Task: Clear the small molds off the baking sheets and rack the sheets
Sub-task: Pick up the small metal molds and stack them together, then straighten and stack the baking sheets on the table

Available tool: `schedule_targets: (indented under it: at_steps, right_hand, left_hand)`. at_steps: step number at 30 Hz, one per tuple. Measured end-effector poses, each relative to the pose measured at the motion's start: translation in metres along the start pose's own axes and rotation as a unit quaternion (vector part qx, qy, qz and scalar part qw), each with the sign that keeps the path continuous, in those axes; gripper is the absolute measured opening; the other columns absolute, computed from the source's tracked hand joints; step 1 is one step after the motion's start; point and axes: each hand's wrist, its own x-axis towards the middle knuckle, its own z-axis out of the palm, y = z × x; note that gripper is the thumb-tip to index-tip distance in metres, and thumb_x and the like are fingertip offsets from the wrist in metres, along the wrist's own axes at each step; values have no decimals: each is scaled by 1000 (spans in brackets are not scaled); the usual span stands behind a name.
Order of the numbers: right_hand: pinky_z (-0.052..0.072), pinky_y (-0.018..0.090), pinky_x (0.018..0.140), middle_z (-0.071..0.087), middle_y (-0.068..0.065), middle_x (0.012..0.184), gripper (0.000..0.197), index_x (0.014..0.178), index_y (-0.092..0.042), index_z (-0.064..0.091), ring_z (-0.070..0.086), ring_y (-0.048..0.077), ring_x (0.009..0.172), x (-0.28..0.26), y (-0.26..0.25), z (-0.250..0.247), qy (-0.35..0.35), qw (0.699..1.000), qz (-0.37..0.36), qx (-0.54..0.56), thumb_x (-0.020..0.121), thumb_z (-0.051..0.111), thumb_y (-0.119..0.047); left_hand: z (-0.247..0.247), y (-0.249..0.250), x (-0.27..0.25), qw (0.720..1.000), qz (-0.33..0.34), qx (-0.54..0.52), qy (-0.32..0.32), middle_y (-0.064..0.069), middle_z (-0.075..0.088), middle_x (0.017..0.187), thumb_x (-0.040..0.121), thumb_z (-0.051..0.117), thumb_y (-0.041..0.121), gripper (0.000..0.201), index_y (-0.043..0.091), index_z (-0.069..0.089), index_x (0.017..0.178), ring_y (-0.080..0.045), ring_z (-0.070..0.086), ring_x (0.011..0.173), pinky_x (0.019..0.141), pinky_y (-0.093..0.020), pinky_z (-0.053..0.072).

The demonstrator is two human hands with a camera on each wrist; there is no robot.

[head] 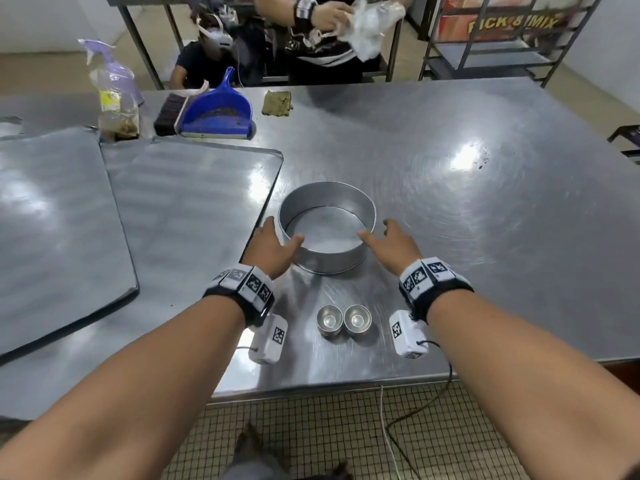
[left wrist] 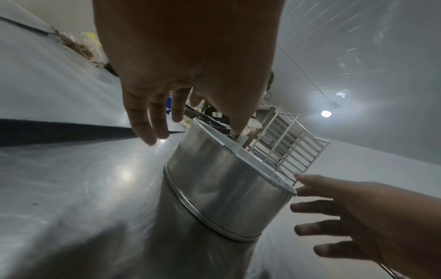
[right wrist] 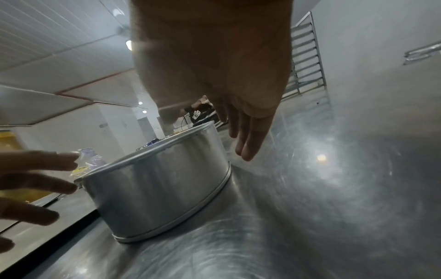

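Note:
A round metal cake pan (head: 327,233) (left wrist: 226,188) (right wrist: 157,181) stands on the steel table (head: 485,202), empty. My left hand (head: 273,242) (left wrist: 167,98) hovers at its left side and my right hand (head: 389,237) (right wrist: 229,105) at its right side, both with fingers spread and holding nothing; the thumbs reach over the near rim. Two small shiny cup molds (head: 343,320) sit side by side on the table between my wrists. Two large flat baking sheets (head: 187,209) (head: 52,220) lie on the left, bare on top.
At the table's far left edge are a blue dustpan (head: 218,109) with a brush, a spray bottle (head: 114,71), a bag (head: 116,109) and a cloth (head: 277,102). Another person (head: 329,32) stands across the table. A tray rack (left wrist: 286,143) (right wrist: 305,56) stands beyond the table.

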Motion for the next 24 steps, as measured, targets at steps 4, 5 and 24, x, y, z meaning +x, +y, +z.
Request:
schedule_targets:
  at_steps: [4, 5, 24]
  right_hand:
    - [43, 37, 99, 54, 10, 143, 72, 148, -18, 36, 54, 33, 127, 5, 0, 11, -15, 1000, 12, 7, 89, 66, -46]
    - [43, 35, 97, 56, 8, 141, 69, 146, -20, 38, 55, 32, 124, 6, 0, 11, -17, 1000, 2, 13, 88, 68, -42]
    - [39, 40, 108, 44, 5, 153, 89, 153, -21, 27, 48, 30, 135, -48, 37, -14, -11, 999, -35, 0, 83, 75, -46]
  left_hand:
    - [5, -3, 8, 999, -5, -19, -29, -13, 56, 136, 80, 60, 51, 70, 17, 41, 138, -33, 55, 123, 95, -37, 45]
    - [6, -5, 9, 999, -3, -25, -35, -10, 58, 132, 75, 59, 49, 70, 19, 43, 136, -31, 57, 118, 92, -35, 46]
    - [16, -14, -51, 997, 34, -57, -48, -8, 50, 149, 89, 69, 43, 81, 20, 27, 155, -27, 48, 136, 103, -35, 39]
